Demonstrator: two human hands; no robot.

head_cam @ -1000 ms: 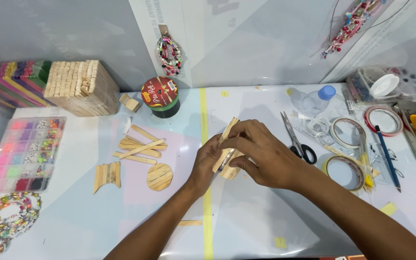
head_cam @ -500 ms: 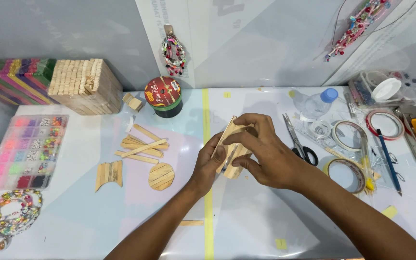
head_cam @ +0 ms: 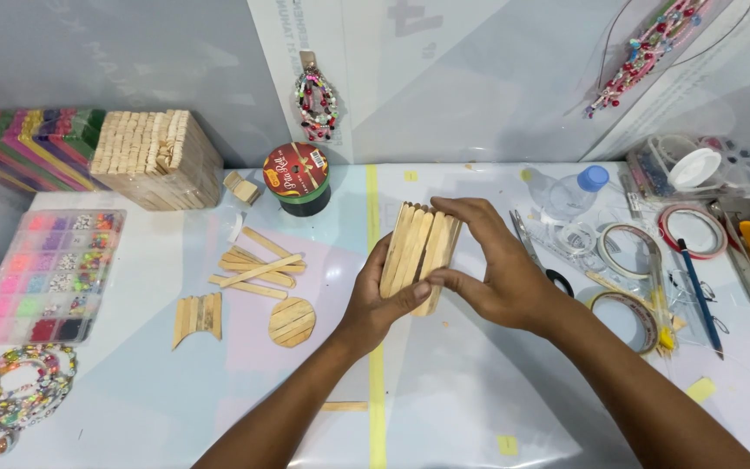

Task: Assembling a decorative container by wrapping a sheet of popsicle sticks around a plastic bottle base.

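Both forearms reach up from the lower edge and meet at a panel of wooden sticks (head_cam: 419, 258). The left hand (head_cam: 373, 300) cups the panel's left edge and lower end — thumb pressed across its face. The right hand (head_cam: 498, 269) wraps the panel's right edge — index finger hooked over its top, thumb on its face beside the left thumb.
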